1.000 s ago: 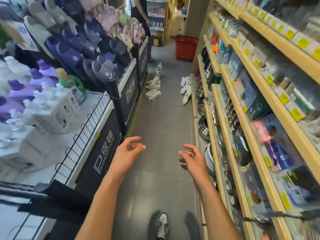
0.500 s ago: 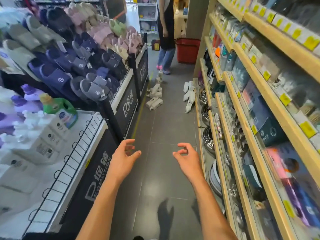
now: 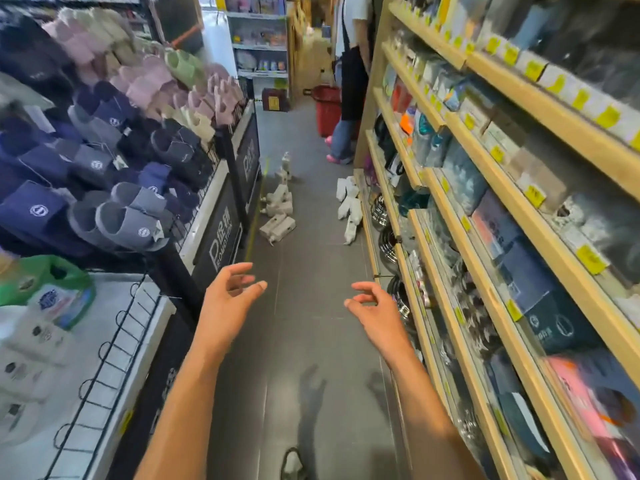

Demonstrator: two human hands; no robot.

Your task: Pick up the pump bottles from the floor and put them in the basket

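Both hands' fingers apart, empty: left hand [image 3: 227,299], right hand [image 3: 375,311]. Bottles [image 3: 278,211] well beyond fingers on floor [image 3: 311,341]. Risk: toppled, crowded bottles slip; bystander [image 3: 349,98] blocks basket [image 3: 327,109].

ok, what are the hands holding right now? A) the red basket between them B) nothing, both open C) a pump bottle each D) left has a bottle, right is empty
B: the left hand and right hand are both open and empty over the floor, while the pump bottles lie further down the aisle and the red basket stands beyond them.
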